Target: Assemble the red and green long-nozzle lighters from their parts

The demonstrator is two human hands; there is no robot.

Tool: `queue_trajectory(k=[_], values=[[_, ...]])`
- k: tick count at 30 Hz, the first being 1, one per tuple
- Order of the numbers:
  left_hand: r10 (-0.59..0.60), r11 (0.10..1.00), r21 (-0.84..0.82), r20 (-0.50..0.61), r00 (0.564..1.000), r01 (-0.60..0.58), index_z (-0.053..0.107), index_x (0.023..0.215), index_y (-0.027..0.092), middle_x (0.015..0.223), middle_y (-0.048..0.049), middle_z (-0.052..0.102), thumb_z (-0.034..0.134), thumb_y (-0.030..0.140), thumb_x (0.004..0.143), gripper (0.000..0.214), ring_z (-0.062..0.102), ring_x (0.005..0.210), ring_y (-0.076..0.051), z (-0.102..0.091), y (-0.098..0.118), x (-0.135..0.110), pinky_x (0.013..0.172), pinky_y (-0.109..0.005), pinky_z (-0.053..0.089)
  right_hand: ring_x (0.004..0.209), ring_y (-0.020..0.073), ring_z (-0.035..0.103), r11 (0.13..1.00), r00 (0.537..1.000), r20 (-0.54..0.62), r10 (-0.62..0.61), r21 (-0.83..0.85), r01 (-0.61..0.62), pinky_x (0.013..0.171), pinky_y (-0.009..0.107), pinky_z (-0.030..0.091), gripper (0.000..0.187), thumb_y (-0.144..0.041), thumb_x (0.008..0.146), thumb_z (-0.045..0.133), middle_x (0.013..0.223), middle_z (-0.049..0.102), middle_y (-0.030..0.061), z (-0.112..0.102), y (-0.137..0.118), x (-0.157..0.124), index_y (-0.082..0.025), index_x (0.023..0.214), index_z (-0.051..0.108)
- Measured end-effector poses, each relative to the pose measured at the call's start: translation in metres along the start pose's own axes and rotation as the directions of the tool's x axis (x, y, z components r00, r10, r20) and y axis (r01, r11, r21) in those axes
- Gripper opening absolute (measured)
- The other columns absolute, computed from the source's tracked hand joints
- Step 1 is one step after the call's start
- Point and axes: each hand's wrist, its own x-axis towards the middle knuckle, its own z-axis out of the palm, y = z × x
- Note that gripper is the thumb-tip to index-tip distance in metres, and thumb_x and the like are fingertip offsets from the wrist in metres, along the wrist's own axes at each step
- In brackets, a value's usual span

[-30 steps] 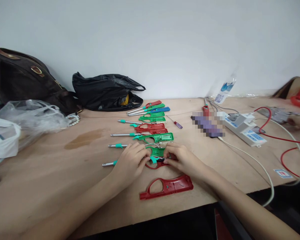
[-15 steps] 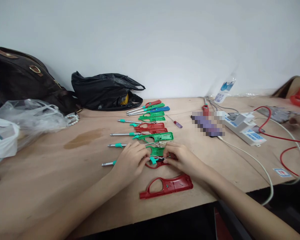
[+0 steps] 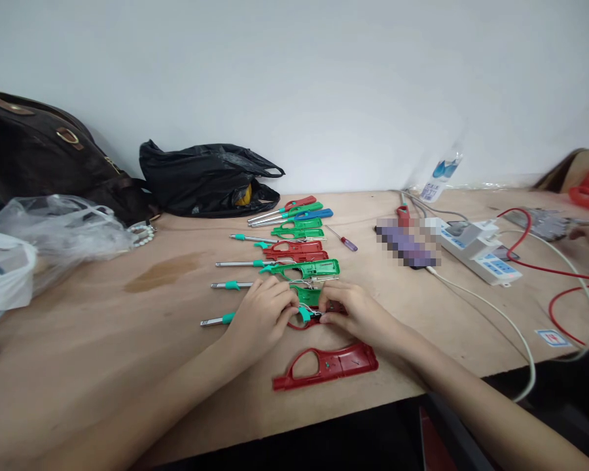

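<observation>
- Lighter (image 3: 218, 321) is lying opened on the table (image 3: 103, 340), under both hands.
- Left hand (image 3: 269, 307) is curling beside the green trigger (image 3: 305, 314); whether it is gripping, I cannot tell.
- Right hand (image 3: 353, 309) is pinching the black part (image 3: 317, 317).
- The green trigger is sitting slightly nearer the right hand than before.

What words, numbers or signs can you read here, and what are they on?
None can be read for sure.
Clear bottle: blue shapes and small dark print, too blurred to read.
White power strip: blue patches with white marks, too small to read.
Little blue-edged sticker on the table: a red mark, too blurred to read.
</observation>
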Motion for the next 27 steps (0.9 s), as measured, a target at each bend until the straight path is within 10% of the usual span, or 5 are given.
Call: queue_trajectory(k=[27], values=[[0.065,0.996,0.06,-0.103,0.993,-0.059,0.055,0.081,0.017,0.082,-0.0035,0.062,0.045,0.012,0.095,0.018,0.05,0.079,-0.021,0.012,0.001,-0.006,0.07,-0.034,0.033,0.063,0.0122,0.051,0.971,0.989,0.014,0.15,0.184,-0.15,0.058,0.024,0.037,0.018,-0.002,0.076,0.067,0.068,0.058,-0.0034,0.001,-0.002,-0.001,-0.018,0.072,0.06]])
